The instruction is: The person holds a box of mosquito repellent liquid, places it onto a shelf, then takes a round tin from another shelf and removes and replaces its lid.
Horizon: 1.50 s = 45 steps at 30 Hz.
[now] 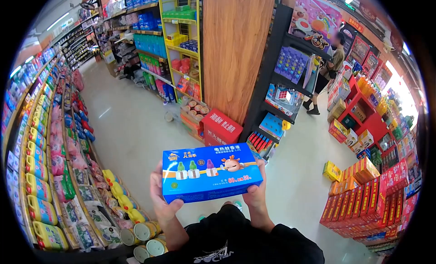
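Note:
A long blue box (211,171) with white printing and pictures of small bottles is held level in front of my body. My left hand (164,191) grips its left end, the thumb on the lower front edge. At the right end, my right hand (257,189) has its thumb against the corner and its fingers behind the box, mostly hidden. Just beyond the box, a red carton (221,128) stands on the floor by the wooden pillar (231,50).
Shelves of bottles and bags (41,182) line the left side, with round tins (144,232) at their near end. Black display racks (290,64) stand right of the pillar. Stacked red boxes (363,200) are at the lower right. A person (335,59) is at the upper right.

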{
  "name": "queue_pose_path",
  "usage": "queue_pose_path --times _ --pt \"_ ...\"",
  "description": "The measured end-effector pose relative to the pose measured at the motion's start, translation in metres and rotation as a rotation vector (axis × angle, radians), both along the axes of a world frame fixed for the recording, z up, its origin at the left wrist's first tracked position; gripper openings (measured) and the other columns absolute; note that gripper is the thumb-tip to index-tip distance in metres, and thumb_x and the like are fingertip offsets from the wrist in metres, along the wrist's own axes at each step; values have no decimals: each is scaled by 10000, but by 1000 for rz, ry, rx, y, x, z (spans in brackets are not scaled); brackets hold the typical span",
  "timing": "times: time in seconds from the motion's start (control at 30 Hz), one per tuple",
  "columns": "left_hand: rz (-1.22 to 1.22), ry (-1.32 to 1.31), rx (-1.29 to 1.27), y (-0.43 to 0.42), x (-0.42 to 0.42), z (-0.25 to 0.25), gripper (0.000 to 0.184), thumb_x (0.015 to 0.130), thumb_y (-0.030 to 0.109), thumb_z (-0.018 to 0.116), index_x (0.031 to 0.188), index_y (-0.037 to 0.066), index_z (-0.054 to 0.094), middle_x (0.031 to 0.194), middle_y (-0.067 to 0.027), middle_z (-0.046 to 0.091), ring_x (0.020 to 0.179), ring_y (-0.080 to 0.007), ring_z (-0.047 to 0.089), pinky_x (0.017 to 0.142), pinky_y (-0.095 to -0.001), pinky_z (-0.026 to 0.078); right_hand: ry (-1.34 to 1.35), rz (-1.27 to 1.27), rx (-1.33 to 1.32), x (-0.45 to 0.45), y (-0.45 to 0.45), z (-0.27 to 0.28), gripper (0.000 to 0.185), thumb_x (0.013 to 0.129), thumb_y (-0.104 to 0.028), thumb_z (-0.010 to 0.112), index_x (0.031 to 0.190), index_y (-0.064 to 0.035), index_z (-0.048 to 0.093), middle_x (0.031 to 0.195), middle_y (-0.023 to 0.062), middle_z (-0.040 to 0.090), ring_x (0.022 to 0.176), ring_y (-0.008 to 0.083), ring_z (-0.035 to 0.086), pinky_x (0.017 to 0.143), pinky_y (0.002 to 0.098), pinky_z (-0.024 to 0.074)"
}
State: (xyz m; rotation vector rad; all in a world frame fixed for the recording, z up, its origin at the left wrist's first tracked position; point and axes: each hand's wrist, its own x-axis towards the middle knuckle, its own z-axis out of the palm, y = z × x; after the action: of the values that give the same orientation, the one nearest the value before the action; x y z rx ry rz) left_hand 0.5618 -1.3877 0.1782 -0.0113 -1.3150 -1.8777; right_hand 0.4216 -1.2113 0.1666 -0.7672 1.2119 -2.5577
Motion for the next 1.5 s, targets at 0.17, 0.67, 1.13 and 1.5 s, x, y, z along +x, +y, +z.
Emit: queue_pose_path --times 0.17,0.67,1.13,1.5 --pt "-11 -10 -9 0 -3 -1 571 661 248 826 946 120 348 1368 -198 352 1258 -255 399 1025 -375 377 -35 10 -22 -5 -3 -5 803 620 -570 816 1108 -89 397 1206 93 505 1146 188 526 980 341 441" --pt "31 -49 35 -5 -5 -8 589 681 309 826 950 106 342 1365 -196 352 1254 -236 393 1038 -362 362 -66 3 59 -2 -11 -7 842 634 -593 797 1148 -39 426 1103 70 536 1069 157 546 946 314 440" --pt "127 -60 -124 -30 -5 13 636 675 404 809 1029 82 390 1273 -131 406 1159 -195 437 970 -337 382 26 22 -30 -15 -40 30 815 650 -630 760 1121 -57 423 1127 64 522 1067 142 539 939 291 430" --pt "119 49 -183 -40 20 -13 718 656 413 829 1088 84 360 1208 -98 423 1135 -186 427 970 -354 366 264 161 70 4 -35 43 804 607 -426 882 1099 -128 321 1479 238 203 1364 331 266 1094 460 238"
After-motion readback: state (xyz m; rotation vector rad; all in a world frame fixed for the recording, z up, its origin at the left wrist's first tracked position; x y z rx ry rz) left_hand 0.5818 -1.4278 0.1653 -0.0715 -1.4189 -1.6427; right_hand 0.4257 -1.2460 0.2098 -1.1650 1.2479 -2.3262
